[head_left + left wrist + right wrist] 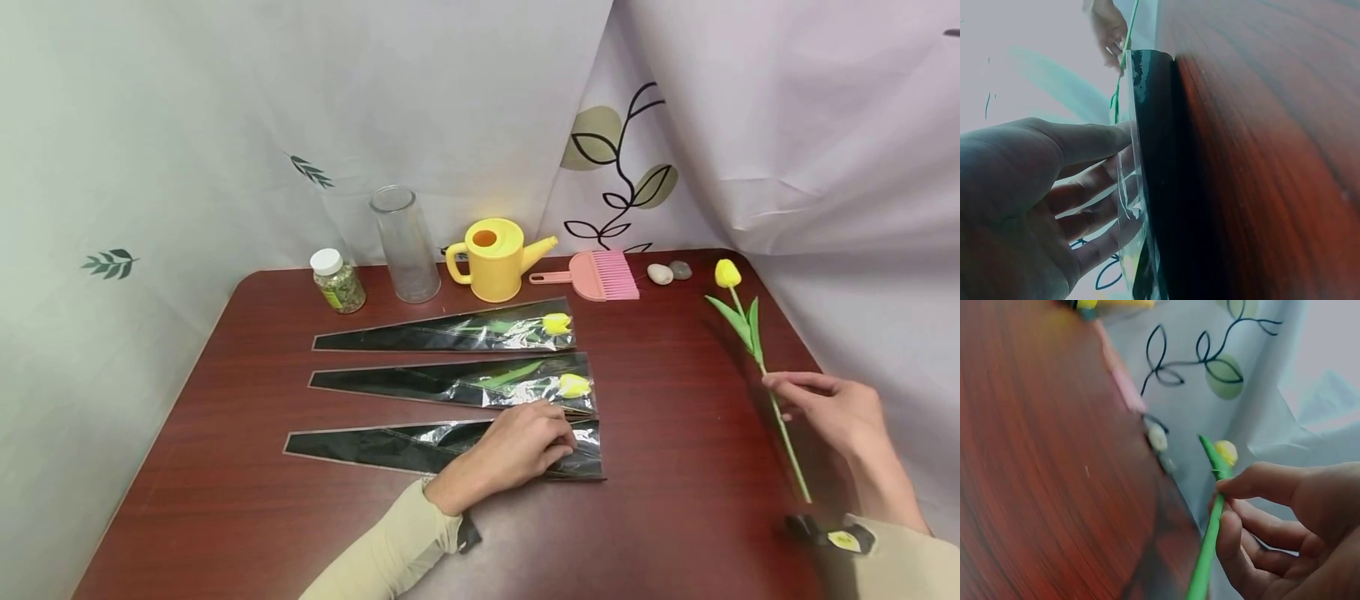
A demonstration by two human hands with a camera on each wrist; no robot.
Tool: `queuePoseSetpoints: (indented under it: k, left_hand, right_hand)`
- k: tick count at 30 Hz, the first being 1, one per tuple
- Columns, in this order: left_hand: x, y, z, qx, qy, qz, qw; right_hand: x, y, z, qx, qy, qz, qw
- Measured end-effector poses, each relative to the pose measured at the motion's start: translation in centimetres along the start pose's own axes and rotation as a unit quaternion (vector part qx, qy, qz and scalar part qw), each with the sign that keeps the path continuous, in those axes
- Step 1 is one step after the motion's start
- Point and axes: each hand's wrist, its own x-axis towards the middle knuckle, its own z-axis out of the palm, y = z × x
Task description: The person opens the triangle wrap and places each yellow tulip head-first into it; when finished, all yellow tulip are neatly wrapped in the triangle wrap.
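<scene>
Yellow artificial tulip in the right hand: the fingers pinch its green stem partway down, holding the flower over the right edge of the red-brown worktop, bloom pointing to the far side. At centre, the left hand rests on the wide right end of the nearest cellophane sleeve, its fingers fairly straight and laid on the clear film, thumb alongside. That sleeve lies flat with its narrow tip pointing left and appears to hold no flower. Just beyond it lie two more sleeves side by side, the middle sleeve and the far sleeve, each with a yellow tulip inside, blooms at the right. Along the far edge of the worktop, from left to right, stand a small white-capped jar, a clear glass cylinder vase, a yellow watering can, a pink comb-like brush and two pebbles. White cloth printed with leaves hangs behind.
</scene>
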Motion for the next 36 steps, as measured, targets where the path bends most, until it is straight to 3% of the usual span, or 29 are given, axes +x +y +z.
queuePoseSetpoints:
  k: [2,5,10,13,15,19,24,36]
  left_hand:
    - [0.0,0.0,0.0,-0.001,-0.001,-0.001,1.0]
    - [0.0,0.0,0.0,-0.002,0.0,-0.001,1.0]
    - [0.0,0.0,0.1,-0.005,0.006,0.003,1.0]
    - [0.0,-0.1,0.0,-0.006,0.01,0.005,0.9999]
    - [0.0,-0.1,0.0,-0.007,0.01,0.005,0.9999]
    - [0.1,-0.1,-0.1,-0.009,0.006,0.002,0.9999]
    - [0.1,-0.2,0.0,-0.004,0.008,-0.003,1.0]
    - [0.1,-0.4,0.0,-0.01,0.014,-0.008,0.9998]
  right_hand:
    - [-0.1,0.2,0.4,0.127,-0.028,0.003,0.991]
    - [-0.4,0.7,1.2,0.287,-0.066,-0.007,0.956]
    - [-1.4,1.3,2.3,0.413,-0.107,-0.005,0.904]
    - [-2.1,1.6,3.1,0.453,-0.12,-0.002,0.883]
    - [-2.5,1.8,3.6,0.465,-0.124,-0.004,0.876]
    - [-3.3,1.9,4.4,0.475,-0.12,0.003,0.872]
    - [-4.6,1.9,5.5,0.465,-0.116,0.006,0.878]
    - [-7.2,0.7,7.6,0.393,-0.097,0.039,0.914]
